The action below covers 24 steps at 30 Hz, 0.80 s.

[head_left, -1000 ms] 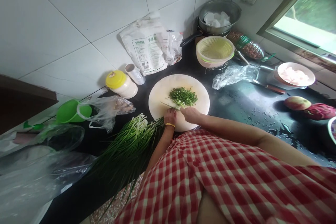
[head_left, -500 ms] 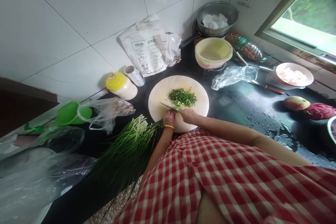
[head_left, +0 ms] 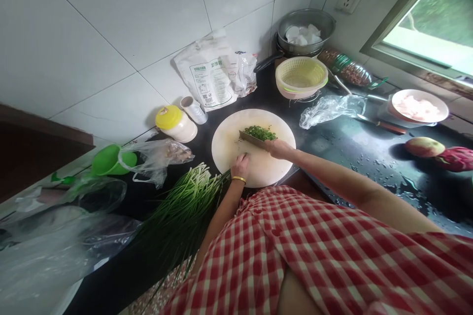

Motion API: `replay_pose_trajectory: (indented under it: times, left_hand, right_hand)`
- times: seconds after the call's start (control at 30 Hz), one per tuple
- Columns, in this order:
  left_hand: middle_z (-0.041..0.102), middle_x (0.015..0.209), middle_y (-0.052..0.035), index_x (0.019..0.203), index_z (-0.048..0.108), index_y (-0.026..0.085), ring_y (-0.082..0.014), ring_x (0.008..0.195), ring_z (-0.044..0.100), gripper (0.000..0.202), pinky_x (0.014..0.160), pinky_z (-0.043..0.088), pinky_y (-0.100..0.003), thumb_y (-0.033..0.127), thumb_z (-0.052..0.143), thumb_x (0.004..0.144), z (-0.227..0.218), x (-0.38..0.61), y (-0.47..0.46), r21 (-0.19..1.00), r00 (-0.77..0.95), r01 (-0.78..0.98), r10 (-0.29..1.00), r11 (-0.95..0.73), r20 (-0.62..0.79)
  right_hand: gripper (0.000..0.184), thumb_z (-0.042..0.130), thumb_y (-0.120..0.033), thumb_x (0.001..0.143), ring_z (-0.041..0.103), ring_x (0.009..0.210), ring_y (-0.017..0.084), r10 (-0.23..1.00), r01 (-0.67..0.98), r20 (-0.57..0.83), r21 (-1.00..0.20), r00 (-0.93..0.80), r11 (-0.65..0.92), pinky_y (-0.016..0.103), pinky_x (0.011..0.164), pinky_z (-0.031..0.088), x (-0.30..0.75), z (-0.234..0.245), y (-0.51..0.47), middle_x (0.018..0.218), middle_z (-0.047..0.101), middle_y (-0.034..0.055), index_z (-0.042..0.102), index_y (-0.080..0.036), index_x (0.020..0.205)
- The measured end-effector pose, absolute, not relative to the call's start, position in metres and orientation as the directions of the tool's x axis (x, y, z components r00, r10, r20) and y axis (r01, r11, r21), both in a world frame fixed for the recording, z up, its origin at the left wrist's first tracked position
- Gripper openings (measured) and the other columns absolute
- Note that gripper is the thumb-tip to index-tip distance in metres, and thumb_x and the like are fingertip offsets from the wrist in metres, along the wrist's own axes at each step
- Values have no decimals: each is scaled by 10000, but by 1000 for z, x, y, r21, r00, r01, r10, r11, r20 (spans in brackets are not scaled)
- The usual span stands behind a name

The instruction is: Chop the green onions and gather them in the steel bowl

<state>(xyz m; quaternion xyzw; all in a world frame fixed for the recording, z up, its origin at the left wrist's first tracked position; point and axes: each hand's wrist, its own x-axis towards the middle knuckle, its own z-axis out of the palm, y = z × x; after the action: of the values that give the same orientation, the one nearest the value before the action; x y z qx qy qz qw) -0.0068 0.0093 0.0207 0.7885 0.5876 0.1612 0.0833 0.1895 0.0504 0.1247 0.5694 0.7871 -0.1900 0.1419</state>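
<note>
Now knife (head_left: pixel 253 140), pointed upper-left along chopped greens (head_left: pixel 261 132) mid-frame, is gripped by right hand (head_left: pixel 278 148); left hand (head_left: pixel 240 165) grip unclear.

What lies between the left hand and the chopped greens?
In the head view: the knife blade in the right hand, along the near edge of the greens, then mostly bare board toward the left hand.

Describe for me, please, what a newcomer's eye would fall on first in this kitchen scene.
Probably the red checked garment filling the lower part of the view, then the round white board at the centre, where the right hand holds a knife at the chopped greens. To the left of the board, a large bunch of long green stalks spreads toward the counter's edge, and the yellow lid of a jar stands out behind it.
</note>
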Motion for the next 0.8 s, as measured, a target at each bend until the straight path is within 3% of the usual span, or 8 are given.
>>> replay_pose_trajectory:
  times: [0.17,0.47,0.57,0.8]
  left_hand:
    - [629,1090,-61,1123,624,227,-195,980,550,321,902,462,-312,155,459,858,21,-5,16,351,191,905,967,-241,171]
    - [627,1093,-80,1102,638,204,-200,985,557,319,923,457,-342,150,451,850,19,-48,27,388,95,906,975,-168,201]
    - [623,1109,-80,1097,640,206,-202,1001,556,306,922,459,-348,177,457,854,19,-54,29,395,83,905,976,-158,201]
    - [614,1121,-95,1092,641,208,-195,1017,559,298,922,456,-331,157,471,852,21,-49,25,363,101,918,979,-161,177]
  right_hand:
    - [347,411,-124,829,616,862,225,855,949,-413,-116,-314,292,274,662,417,192,128,52,966,659,130,498,-123,1165]
    - [254,390,-243,893,612,806,171,764,879,-443,-314,-469,358,229,649,381,197,130,11,898,675,91,616,-162,974]
    - [235,421,-219,870,609,822,165,717,861,-484,-358,-502,361,222,669,387,207,124,16,917,678,78,638,-163,941]
    - [327,368,-226,905,616,866,216,847,932,-403,-252,-346,261,273,727,415,200,121,48,976,671,145,572,-102,1128]
